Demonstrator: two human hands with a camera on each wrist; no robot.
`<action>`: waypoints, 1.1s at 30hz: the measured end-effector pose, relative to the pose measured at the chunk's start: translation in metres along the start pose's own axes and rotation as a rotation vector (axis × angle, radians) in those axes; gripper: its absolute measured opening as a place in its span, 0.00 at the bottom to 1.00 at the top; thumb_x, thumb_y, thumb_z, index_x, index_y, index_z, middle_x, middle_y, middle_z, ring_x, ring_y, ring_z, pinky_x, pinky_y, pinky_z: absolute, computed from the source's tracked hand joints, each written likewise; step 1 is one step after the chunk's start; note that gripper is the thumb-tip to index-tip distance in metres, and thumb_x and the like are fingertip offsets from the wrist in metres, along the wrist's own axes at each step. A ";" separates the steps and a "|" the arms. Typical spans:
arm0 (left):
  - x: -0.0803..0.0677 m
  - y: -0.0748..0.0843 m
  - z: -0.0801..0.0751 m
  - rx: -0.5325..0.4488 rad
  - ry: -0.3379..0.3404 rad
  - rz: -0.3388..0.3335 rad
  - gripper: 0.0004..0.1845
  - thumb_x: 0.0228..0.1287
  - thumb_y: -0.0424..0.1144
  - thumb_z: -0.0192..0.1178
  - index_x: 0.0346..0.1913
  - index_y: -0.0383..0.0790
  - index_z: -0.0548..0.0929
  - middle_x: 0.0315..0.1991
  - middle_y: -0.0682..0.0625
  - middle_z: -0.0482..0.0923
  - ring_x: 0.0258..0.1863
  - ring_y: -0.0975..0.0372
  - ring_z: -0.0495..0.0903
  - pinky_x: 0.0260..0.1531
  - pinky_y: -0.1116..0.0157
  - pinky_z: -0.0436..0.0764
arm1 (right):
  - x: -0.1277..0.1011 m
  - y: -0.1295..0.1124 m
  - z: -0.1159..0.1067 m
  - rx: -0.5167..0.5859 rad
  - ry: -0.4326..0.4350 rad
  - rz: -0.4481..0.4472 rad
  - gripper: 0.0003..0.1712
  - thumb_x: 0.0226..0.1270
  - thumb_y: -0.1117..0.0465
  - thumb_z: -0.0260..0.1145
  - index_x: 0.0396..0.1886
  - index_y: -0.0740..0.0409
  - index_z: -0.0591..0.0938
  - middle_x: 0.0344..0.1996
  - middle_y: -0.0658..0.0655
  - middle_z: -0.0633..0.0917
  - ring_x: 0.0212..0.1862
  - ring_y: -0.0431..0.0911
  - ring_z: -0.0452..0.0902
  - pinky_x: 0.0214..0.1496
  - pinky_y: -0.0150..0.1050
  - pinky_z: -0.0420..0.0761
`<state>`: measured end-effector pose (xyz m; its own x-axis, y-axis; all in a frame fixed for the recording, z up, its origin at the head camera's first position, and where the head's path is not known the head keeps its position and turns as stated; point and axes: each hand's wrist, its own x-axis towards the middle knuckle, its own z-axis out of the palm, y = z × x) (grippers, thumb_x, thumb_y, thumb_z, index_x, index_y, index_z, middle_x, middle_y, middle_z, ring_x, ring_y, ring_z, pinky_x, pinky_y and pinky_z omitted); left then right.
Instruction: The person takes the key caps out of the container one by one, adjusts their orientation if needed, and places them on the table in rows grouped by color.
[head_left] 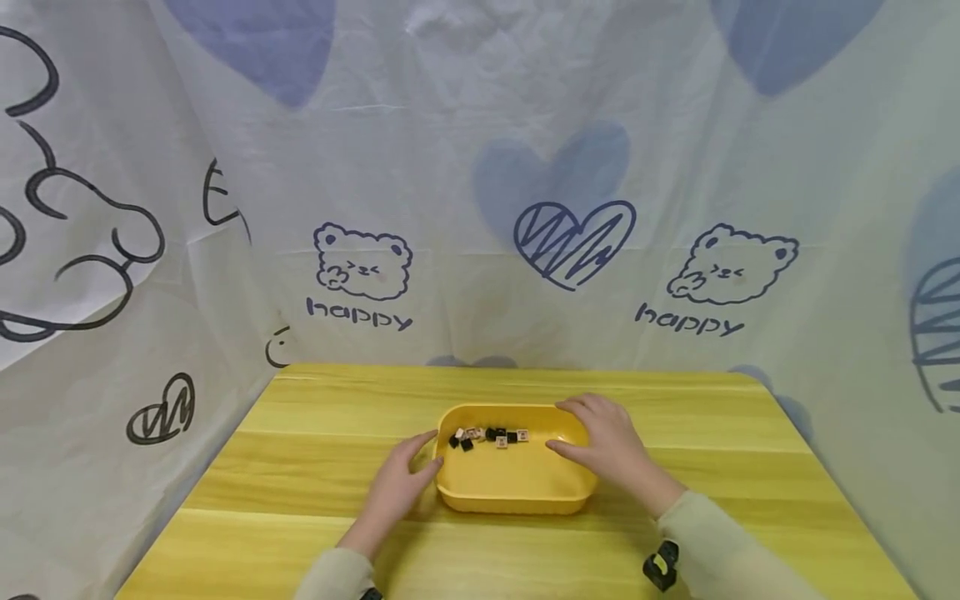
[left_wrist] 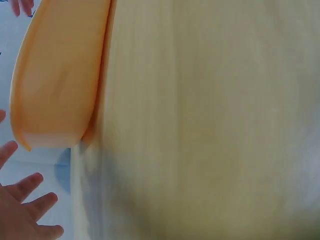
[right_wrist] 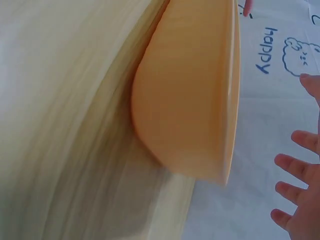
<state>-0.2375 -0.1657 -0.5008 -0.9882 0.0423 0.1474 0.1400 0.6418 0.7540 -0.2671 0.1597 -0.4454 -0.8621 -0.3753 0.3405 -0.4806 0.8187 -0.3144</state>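
A yellow plastic tray (head_left: 517, 487) sits in the middle of the wooden table (head_left: 300, 467). Several small black and tan pieces (head_left: 491, 436) lie along its far inner wall. My left hand (head_left: 408, 473) is at the tray's left end, fingers straight and reaching toward the rim. My right hand (head_left: 603, 442) is at the right end, fingers stretched over the rim's far corner. In the left wrist view, the fingers (left_wrist: 27, 202) are spread and clear of the tray (left_wrist: 60, 75). The right wrist view likewise shows spread fingers (right_wrist: 300, 200) apart from the tray (right_wrist: 190, 100). Neither hand holds anything.
A white cloth (head_left: 480, 167) printed with bears, hearts and "happy" hangs behind and on both sides of the table. A black and yellow device (head_left: 660, 567) is strapped on my right wrist. Bare tabletop lies around the tray.
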 end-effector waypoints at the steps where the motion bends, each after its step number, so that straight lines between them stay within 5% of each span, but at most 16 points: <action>1: -0.002 0.000 0.002 -0.004 -0.006 0.002 0.27 0.68 0.47 0.60 0.68 0.45 0.73 0.67 0.39 0.67 0.66 0.41 0.64 0.63 0.39 0.61 | 0.002 -0.002 0.001 0.008 -0.009 0.000 0.37 0.59 0.38 0.69 0.61 0.55 0.78 0.57 0.58 0.78 0.62 0.58 0.68 0.64 0.62 0.61; 7: -0.010 -0.005 0.015 -0.015 -0.037 -0.010 0.33 0.66 0.53 0.61 0.72 0.52 0.67 0.71 0.40 0.61 0.68 0.40 0.60 0.61 0.33 0.57 | 0.013 -0.006 0.005 0.136 -0.087 -0.011 0.35 0.61 0.37 0.67 0.61 0.54 0.78 0.58 0.56 0.79 0.63 0.57 0.68 0.66 0.63 0.60; 10: -0.011 -0.008 0.021 -0.082 -0.057 -0.005 0.38 0.64 0.53 0.63 0.75 0.52 0.62 0.73 0.42 0.60 0.70 0.41 0.57 0.64 0.32 0.47 | 0.018 -0.008 0.007 0.213 -0.150 -0.018 0.35 0.61 0.40 0.68 0.62 0.56 0.78 0.59 0.58 0.78 0.64 0.58 0.68 0.67 0.62 0.59; 17: -0.012 -0.010 0.028 -0.145 -0.096 0.009 0.50 0.56 0.53 0.70 0.77 0.49 0.54 0.73 0.39 0.57 0.69 0.39 0.57 0.63 0.33 0.28 | 0.035 -0.011 0.007 0.189 -0.306 -0.093 0.34 0.63 0.40 0.67 0.61 0.57 0.78 0.59 0.58 0.79 0.64 0.59 0.68 0.67 0.59 0.62; 22: -0.012 -0.011 0.030 -0.222 -0.138 -0.032 0.55 0.52 0.51 0.74 0.78 0.49 0.50 0.72 0.31 0.54 0.68 0.33 0.55 0.66 0.36 0.40 | 0.051 -0.012 0.010 0.184 -0.398 -0.104 0.30 0.64 0.46 0.69 0.60 0.58 0.79 0.58 0.57 0.79 0.63 0.56 0.71 0.66 0.54 0.66; 27: -0.011 -0.010 0.033 -0.449 -0.172 -0.033 0.55 0.55 0.41 0.73 0.78 0.45 0.46 0.73 0.29 0.49 0.67 0.39 0.61 0.66 0.48 0.60 | 0.065 -0.013 0.016 0.178 -0.462 -0.096 0.27 0.64 0.51 0.70 0.60 0.57 0.80 0.57 0.55 0.80 0.61 0.53 0.72 0.65 0.50 0.68; 33: -0.009 -0.011 0.037 -0.538 -0.195 -0.021 0.57 0.56 0.39 0.72 0.78 0.47 0.41 0.74 0.29 0.45 0.69 0.40 0.59 0.68 0.50 0.57 | 0.077 -0.013 0.024 0.180 -0.504 -0.113 0.24 0.63 0.57 0.71 0.57 0.58 0.81 0.53 0.54 0.82 0.57 0.51 0.76 0.61 0.49 0.73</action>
<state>-0.2326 -0.1443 -0.5340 -0.9771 0.2075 0.0465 0.0819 0.1657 0.9828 -0.3307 0.1094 -0.4367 -0.7521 -0.6551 -0.0721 -0.5568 0.6901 -0.4623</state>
